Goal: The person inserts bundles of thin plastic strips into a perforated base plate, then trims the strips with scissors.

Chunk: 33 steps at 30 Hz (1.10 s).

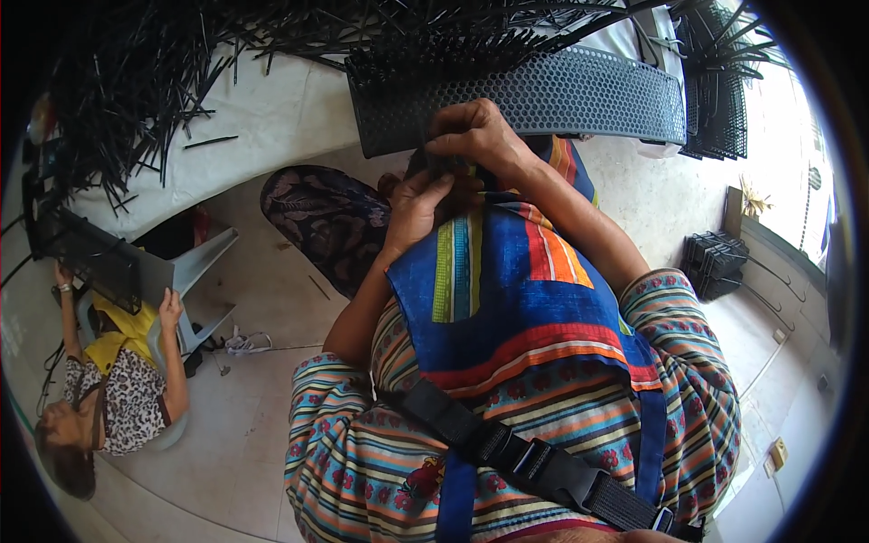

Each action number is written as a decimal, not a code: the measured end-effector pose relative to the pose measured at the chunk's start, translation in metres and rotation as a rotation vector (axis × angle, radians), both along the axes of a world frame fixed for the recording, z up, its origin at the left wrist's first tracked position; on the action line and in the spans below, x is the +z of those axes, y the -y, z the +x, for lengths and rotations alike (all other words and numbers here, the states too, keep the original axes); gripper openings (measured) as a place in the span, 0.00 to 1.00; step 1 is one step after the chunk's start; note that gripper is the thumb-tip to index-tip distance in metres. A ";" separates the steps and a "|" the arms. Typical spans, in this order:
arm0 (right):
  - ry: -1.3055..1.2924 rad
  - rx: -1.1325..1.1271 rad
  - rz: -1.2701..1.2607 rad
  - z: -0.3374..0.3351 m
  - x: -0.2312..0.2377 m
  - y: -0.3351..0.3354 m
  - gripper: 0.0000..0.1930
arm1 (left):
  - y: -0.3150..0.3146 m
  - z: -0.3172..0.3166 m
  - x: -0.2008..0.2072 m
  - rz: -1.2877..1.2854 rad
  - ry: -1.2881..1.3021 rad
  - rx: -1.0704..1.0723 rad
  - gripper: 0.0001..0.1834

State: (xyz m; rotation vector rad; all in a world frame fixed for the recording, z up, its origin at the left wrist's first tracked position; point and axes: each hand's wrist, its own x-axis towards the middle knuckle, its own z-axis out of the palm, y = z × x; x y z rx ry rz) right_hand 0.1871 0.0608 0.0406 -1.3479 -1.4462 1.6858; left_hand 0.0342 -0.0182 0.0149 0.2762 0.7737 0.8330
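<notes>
Dark perforated panel (597, 95), honeycomb holes, lengthwise at the table (272, 118) edge. Maybe a tray side; inside unclear.

My left hand (414, 217) and right hand (486, 140) make two; I count one apron (489, 308), two blue straps (457, 498), one black belt (448, 421), one tabletop (281, 113), one curved panel (579, 95), one co-worker (131, 403) — and black sticks (136, 72) too many to number.

The apron (507, 281) is blue with red, orange and lime-green stripes, the shirt (371, 462) multicoloured bands dotted with red flowers, the far bench (272, 109) off-white, the strips (113, 90) black, the perforated panel (597, 90) honeycomb-patterned dark grey, and the left co-worker's top (133, 407) leopard-spotted beside yellow cloth (129, 335).
</notes>
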 end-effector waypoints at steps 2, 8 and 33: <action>-0.021 -0.040 -0.090 0.004 0.002 -0.002 0.04 | 0.001 0.000 0.004 -0.011 0.052 0.046 0.14; -0.158 -0.551 0.241 0.015 0.018 -0.015 0.02 | 0.001 -0.007 -0.007 -0.126 -0.004 0.088 0.16; 0.520 -0.175 0.984 -0.006 0.014 -0.040 0.08 | 0.000 -0.001 0.000 -0.034 -0.060 0.068 0.15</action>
